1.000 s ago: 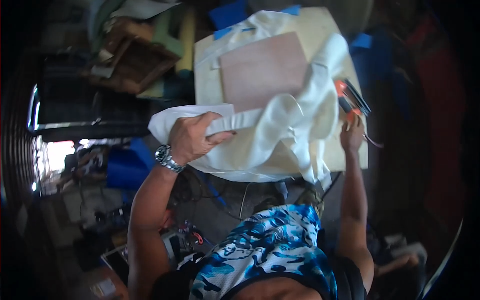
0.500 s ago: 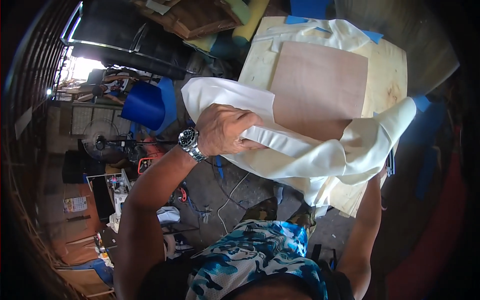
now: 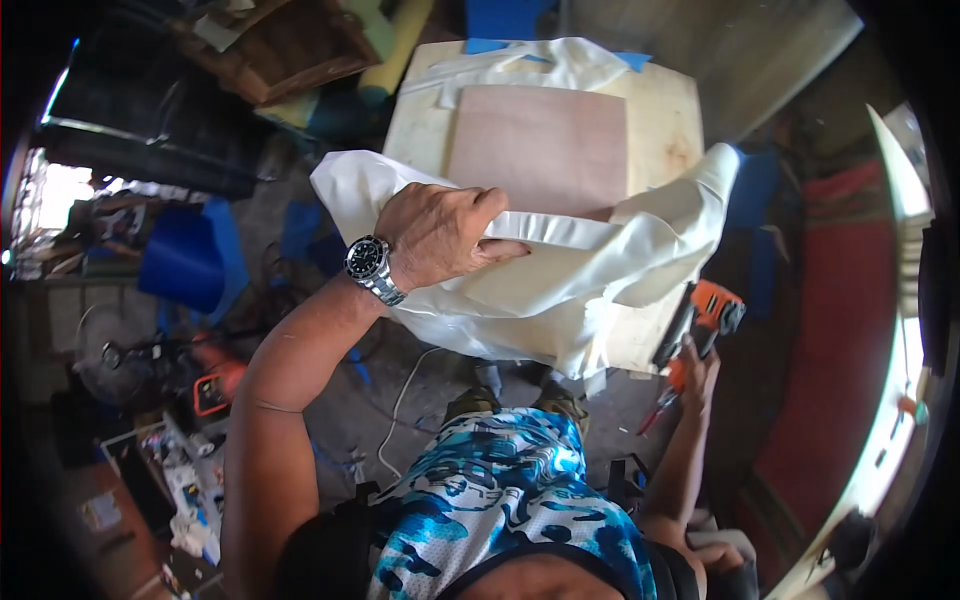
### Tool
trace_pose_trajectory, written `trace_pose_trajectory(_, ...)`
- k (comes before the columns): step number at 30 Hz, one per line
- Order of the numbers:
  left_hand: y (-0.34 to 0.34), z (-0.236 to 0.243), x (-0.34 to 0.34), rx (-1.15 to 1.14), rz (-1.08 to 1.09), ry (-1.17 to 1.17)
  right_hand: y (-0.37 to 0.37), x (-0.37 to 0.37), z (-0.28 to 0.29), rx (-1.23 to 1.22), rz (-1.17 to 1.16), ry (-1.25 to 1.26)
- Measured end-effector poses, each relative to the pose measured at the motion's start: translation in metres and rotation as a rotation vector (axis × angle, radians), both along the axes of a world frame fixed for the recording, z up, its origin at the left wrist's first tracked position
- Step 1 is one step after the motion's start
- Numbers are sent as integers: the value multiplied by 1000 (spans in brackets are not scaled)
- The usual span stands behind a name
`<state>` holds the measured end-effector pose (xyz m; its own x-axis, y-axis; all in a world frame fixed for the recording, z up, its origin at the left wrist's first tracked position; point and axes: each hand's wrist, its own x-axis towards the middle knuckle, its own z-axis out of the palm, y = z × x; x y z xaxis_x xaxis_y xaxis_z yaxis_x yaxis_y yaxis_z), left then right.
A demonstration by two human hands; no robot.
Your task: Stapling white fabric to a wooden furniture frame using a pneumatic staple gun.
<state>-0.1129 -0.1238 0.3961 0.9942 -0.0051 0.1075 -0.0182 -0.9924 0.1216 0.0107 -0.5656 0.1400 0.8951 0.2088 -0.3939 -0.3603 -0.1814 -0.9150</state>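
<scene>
Left grip (image 3: 440,235): closed, fingers and thumb pinching folded edge of white cloth (image 3: 560,300). Right grip (image 3: 699,370): wrapped round orange tool (image 3: 717,303), near board (image 3: 665,125). Brown sheet (image 3: 540,145) on board.

Workshop, prob. upholstery: orange staple gun (image 3: 715,302), cream fabric (image 3: 655,250) over plywood bd. (image 3: 665,115), w/ blue sheet roll (image 3: 183,262), wooden frame (image 3: 290,52), apparent sewing mach. (image 3: 192,500) & cord (image 3: 398,408) across flr. (image 3: 440,388)

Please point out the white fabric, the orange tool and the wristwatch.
White fabric (image 3: 565,288), head view: on its loose folds.
Orange tool (image 3: 714,302), head view: on its housing.
Wristwatch (image 3: 366,257), head view: on its dial.
</scene>
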Motion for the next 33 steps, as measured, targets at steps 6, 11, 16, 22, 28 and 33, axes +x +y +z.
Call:
trace_pose_trajectory(6,3,-12,5,-72,-25,-14,29,-142,166,-19,114,-16)
trace_pose_trajectory(11,2,-5,4,-91,-14,2,100,-193,252,307,23,-316)
trace_pose_trajectory(16,16,-18,1,-109,-85,-68,152,-208,268,310,80,-260)
trace_pose_trajectory(22,12,-8,-3,-92,-108,-55,181,-215,173,-94,117,-452)
trace_pose_trajectory(28,7,-15,4,-29,-82,-32,201,-200,143,-132,108,-628)
trace_pose_trajectory(33,12,-26,14,14,-130,-142,208,-194,118,57,67,-744)
